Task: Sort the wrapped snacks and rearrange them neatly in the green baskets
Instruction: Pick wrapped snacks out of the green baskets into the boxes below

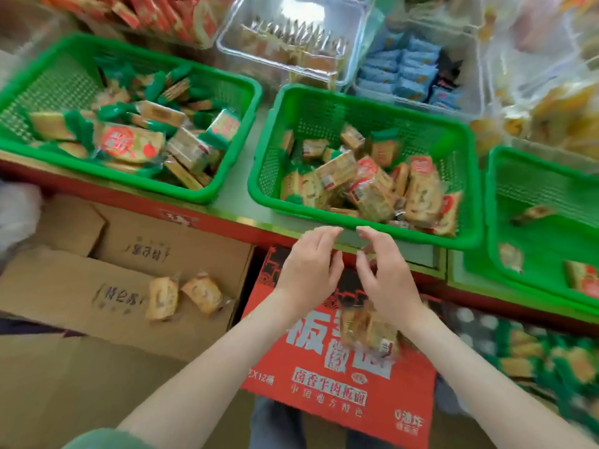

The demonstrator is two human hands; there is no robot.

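Empty, fingers loosely curled, the left hand point(308, 267) and right hand point(385, 280) hover near the middle basket's front rim. The left basket point(129, 48) holds green-wrapped snacks point(129, 144); two packets point(162, 298) lie on a cardboard box point(81, 286) below. The middle basket point(356, 98) holds jumbled snacks point(366, 186); blurred packets point(372, 332) show beneath the right wrist; the right basket point(491, 202) holds few.

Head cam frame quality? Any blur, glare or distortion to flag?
Head view: motion blur throughout, worst on the right green basket and the packets below the right hand. Head view: glare whites out the top of the clear tub. Head view: the wide angle bows the counter edge. Head view: the red carton print is readable.
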